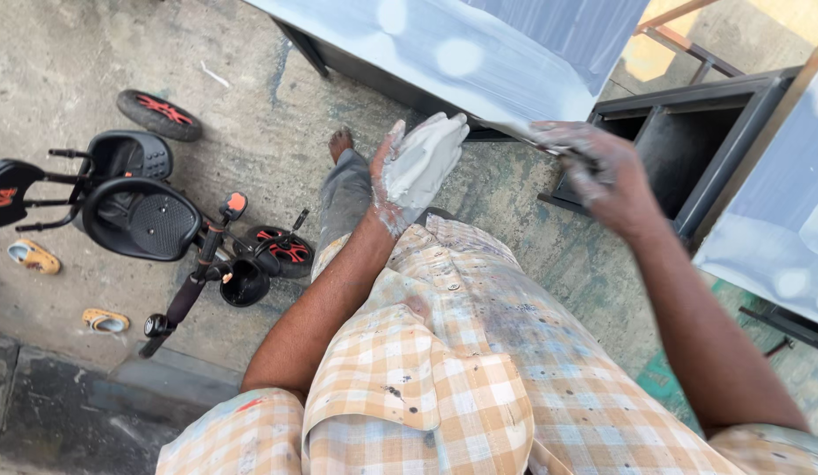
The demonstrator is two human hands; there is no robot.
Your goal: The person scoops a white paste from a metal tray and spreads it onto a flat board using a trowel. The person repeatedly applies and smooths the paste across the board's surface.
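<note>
My left hand (418, 167) is held flat and open, palm up, its palm and fingers smeared with pale grey putty. It hovers just below the lower edge of a large grey-blue metal panel (479, 44). My right hand (598, 171), also dusted with grey, is closed around a small dark flat tool (563, 145), whose tip meets the panel's lower corner. My checked orange-and-white shirt (461, 369) fills the bottom of the view, and my bare foot (340, 141) stands on the concrete.
A toppled black and red child's tricycle (154, 211) lies on the concrete at left, with small sandals (35, 257) near it. A dark metal cabinet frame (681, 141) stands at right, beside another pale panel (778, 211).
</note>
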